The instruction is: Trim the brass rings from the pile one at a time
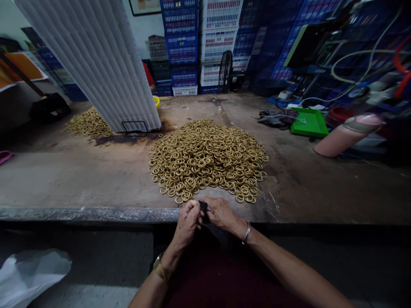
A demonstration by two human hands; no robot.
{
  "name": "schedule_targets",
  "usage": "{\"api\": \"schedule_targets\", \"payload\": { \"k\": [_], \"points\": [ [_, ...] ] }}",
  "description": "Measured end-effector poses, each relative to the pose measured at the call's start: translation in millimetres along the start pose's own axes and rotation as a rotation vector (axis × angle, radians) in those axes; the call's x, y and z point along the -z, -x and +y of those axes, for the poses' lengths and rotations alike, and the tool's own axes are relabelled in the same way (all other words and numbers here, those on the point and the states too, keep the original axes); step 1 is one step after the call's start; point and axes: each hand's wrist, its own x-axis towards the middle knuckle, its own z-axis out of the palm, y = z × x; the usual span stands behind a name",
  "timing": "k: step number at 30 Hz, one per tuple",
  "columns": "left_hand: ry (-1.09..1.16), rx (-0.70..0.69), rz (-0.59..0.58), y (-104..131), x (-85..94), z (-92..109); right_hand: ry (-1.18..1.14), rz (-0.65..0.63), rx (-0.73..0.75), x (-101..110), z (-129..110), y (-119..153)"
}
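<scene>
A wide heap of brass-coloured rings lies on the worktable, straight ahead of both hands. At the table's front edge, just below the nearest rings, my left hand is closed with its fingertips pinched together. My right hand is closed too and meets it from the right. Between the fingers of both hands shows a small dark piece; its kind is too small and too covered to tell. The palms and most fingertips of both hands are hidden.
A tall white corrugated panel stands at the left in a black wire stand, a second ring pile beside it. Rightward are a green tray, a dark glove-like bundle and a pink cylinder. Crates are stacked behind.
</scene>
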Motion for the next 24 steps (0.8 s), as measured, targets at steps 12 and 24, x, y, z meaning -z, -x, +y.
{"api": "schedule_targets", "payload": {
  "k": [12, 24],
  "points": [
    [0.058, 0.008, -0.063, 8.5, 5.4, 2.9, -0.06, -0.164, 0.056, 5.9, 7.7, -5.5],
    [-0.064, 0.407, -0.279, 33.0, 27.7, -63.2, 0.06, 0.174, -0.092, -12.1, 10.3, -35.8]
  ]
}}
